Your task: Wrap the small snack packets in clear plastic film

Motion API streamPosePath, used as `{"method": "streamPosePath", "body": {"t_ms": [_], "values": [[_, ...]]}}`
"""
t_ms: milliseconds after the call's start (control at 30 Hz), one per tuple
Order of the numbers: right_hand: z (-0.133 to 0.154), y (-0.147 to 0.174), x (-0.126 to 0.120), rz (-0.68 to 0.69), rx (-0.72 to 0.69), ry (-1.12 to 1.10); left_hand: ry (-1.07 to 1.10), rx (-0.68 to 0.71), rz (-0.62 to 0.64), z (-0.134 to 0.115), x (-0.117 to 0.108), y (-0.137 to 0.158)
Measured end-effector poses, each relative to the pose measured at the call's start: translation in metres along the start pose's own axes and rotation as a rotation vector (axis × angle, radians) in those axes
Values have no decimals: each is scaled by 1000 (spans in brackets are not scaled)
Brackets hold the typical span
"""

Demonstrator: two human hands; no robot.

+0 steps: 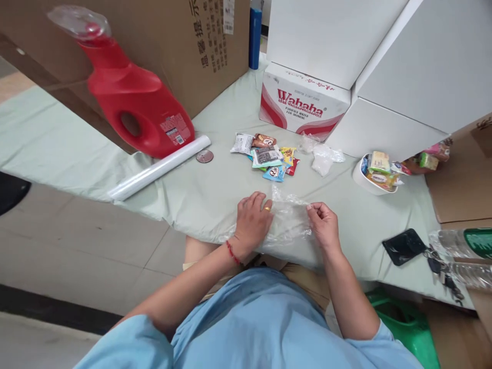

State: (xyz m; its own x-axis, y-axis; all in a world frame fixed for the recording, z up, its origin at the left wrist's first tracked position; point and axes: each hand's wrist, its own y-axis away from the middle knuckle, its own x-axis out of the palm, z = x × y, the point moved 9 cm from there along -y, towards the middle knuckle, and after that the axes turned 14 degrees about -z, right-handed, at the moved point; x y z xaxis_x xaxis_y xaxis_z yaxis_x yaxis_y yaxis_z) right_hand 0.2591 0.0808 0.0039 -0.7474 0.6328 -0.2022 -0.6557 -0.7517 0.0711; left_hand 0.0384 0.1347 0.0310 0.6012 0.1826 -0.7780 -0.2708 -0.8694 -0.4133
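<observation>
A thin, crumpled clear plastic bag [288,220] lies flattened near the front edge of the cloth-covered table [200,205]. At its left side, my left hand [253,218] presses on it with bent fingers; the fingertips are partly hidden. My right hand [324,225] pinches the bag's right edge between thumb and forefinger. Beyond my hands is a pile of small wrapped snacks [267,156]. More crumpled clear plastic [323,156] sits to the right of that pile.
On the left, a white plastic roll [161,169] lies before a red jug [134,102], near a round disc [204,156]. A Wahaba-printed carton [303,100] stands behind. Rightward are a white tub [374,182] of snacks, a black phone [404,247], keys [442,269] and plastic bottles [449,241].
</observation>
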Motion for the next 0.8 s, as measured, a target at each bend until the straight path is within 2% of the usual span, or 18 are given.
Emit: {"method": "streamPosePath", "body": {"t_ms": [67, 133, 233, 300, 367, 433, 467, 533, 567, 600, 667, 733, 800], "values": [[-6, -2, -14, -37, 29, -10, 116, -84, -33, 12, 2, -16], [-15, -3, -25, -66, 82, -24, 284, -234, -63, 32, 2, -33], [-30, -3, -35, -92, 184, -50, 567, -558, 14, 66, 21, -49], [-38, -2, -36, -100, 236, -69, 652, -732, 48, 84, 32, -53], [-43, -1, -33, -90, 270, -84, 632, -811, 34, 97, 34, -53], [-45, -1, -29, -68, 284, -85, 496, -749, -92, 102, 17, -56], [-46, -2, -26, -59, 282, -80, 396, -660, -194, 99, 2, -58], [-46, -6, -24, -47, 269, -67, 203, -364, -336, 76, -24, -62], [-45, -8, -23, -41, 263, -63, 146, -183, -322, 58, -27, -61], [-44, -11, -22, -32, 260, -62, 124, -16, -248, 41, -23, -59], [-43, -18, -24, -21, 268, -78, 102, 235, -24, 17, -2, -44], [-43, -23, -28, -24, 294, -104, 42, 313, 131, 14, 18, -25], [-44, -28, -37, -41, 306, -111, -42, 255, 181, 25, 30, -9]]}}
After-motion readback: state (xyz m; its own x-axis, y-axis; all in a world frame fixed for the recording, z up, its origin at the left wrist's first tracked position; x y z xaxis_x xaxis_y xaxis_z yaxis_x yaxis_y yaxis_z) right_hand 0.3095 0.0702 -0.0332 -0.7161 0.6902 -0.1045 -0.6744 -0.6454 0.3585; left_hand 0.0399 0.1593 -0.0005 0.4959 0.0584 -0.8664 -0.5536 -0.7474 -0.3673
